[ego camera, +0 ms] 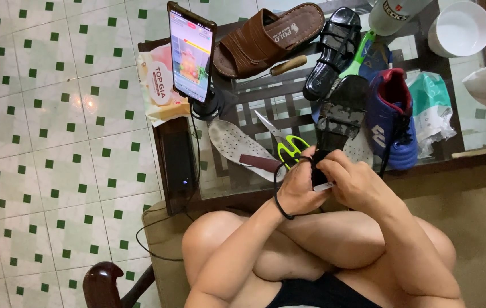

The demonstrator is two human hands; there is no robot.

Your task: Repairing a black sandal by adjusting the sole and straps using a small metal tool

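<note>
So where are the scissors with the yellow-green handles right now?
In the head view, the scissors lie on the glass table, just beyond the left hand, between the white insole and the black sandal both hands hold.

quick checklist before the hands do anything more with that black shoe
1. Both hands on the shoe: left hand and right hand hold the near end of the black shoe: ok.
2. Grip firm enough: fingers cover the contact: cannot tell.
3. Scissors within reach: they lie on the glass table right beside the left hand: ok.
4. Scissor blades point away from the hands: ok.
5. Room on the table: sandals, the blue shoe and insole crowd it: not ok.
6. Small light piece at the fingertips: too small to identify: cannot tell.
</note>
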